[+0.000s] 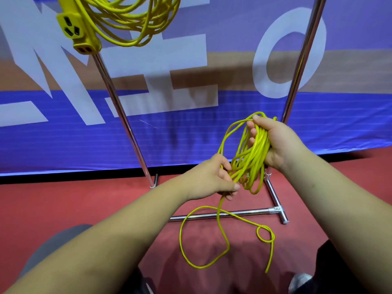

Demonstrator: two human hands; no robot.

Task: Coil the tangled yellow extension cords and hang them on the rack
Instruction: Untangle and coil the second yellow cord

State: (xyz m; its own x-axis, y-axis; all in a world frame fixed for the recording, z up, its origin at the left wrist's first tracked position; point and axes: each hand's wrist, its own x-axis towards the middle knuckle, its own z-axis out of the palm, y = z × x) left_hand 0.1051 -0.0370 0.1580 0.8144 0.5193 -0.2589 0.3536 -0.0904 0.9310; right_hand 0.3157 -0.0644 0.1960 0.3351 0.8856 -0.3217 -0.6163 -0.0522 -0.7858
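Right hand [275, 141]: fingers curled round the top of a bundle of yellow cord loops [252, 153], thumb over the upper strands, firm grip. The loops hang down from the palm, uneven and partly crossed.

Left hand [212, 179]: just below and to the left of the right one, fingers closed round a single strand of the same cord where it leaves the bundle.

Below the left hand the loose tail [220, 225] drops to the red floor [84, 204]. It makes one wide loop there, crosses the rack's base bar [233, 214], and forms a small closed loop [265, 234] under the right forearm. The free end [267, 270] points toward the camera.

Rack: the right upright [301, 60] stands just behind the right hand. The left upright [121, 107] stands farther left, beyond the left hand.

High above the left hand a second yellow coil [131, 20] hangs by the left upright, with its yellow outlet block [78, 28] dangling alongside. Its hanging point is cut off by the frame edge, so I can't tell what carries it.

Behind the rack is a blue banner [191, 128] with large white letters.
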